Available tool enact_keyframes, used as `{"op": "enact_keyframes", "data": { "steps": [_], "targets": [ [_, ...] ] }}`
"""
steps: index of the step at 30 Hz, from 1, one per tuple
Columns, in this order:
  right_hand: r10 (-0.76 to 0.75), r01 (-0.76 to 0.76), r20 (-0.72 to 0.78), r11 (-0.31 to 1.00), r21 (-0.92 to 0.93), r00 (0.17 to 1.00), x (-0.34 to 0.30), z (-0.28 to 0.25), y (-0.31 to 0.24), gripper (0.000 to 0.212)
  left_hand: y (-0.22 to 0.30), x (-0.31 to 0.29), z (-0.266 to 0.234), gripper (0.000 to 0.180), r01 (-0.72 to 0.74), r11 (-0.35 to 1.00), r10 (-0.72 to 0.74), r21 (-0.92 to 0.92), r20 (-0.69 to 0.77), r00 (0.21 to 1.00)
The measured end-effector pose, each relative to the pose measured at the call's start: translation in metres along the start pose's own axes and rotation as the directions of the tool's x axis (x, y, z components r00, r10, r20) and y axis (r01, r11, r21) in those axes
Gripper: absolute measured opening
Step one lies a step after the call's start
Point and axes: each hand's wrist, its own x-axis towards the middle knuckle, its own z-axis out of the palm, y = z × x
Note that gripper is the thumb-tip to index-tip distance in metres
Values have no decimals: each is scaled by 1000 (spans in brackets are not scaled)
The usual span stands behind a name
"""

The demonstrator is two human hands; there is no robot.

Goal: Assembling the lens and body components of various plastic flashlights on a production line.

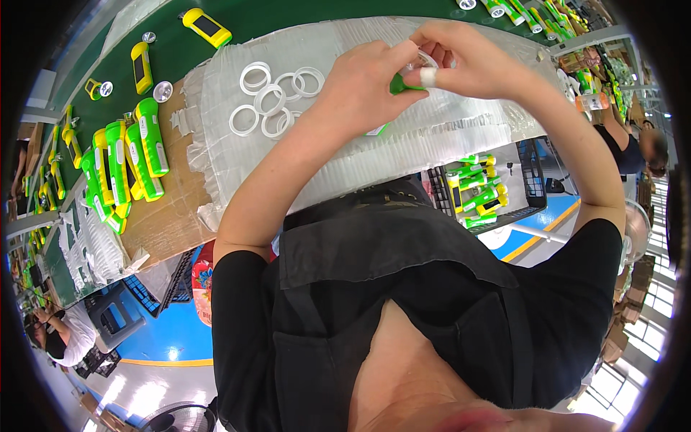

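Observation:
Both hands meet over the far middle of the padded table. My left hand (363, 86) is closed around a green flashlight (400, 85), whose body is mostly hidden by the palm; a small green end shows below the hand. My right hand (471, 65), with white tape around its thumb, curls its fingers about the flashlight's head, where a clear, pale round edge shows. Whether that edge is a lens or a ring I cannot tell. Left of my hands, several white plastic rings (270, 99) lie loosely on the plastic-wrapped surface (216, 137), some overlapping.
Several green and yellow flashlights (149, 137) are piled on cardboard at left. Beyond, a green belt (259, 16) carries yellow flashlight bodies (206, 27) and a reflector (163, 91). A black crate (534, 176) of flashlights stands below the table's right edge. Other people work at both sides.

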Motion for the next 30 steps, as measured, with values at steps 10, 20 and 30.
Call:
{"op": "enact_keyframes", "data": {
  "steps": [10, 20, 30],
  "targets": [
    [6, -16, -96, 995, -103, 995, -7, 12, -3, 32, 1, 1, 0, 37, 32, 994, -23, -107, 81, 996],
    [326, -402, -266, 858, -320, 907, 5, 28, -9, 39, -1, -1, 14, 39, 5, 999, -1, 49, -73, 997],
    [21, -67, -194, 971, -229, 981, -2, 32, 4, 36, 6, -6, 12, 38, 4, 998, 2, 69, -82, 997]
  ]
}}
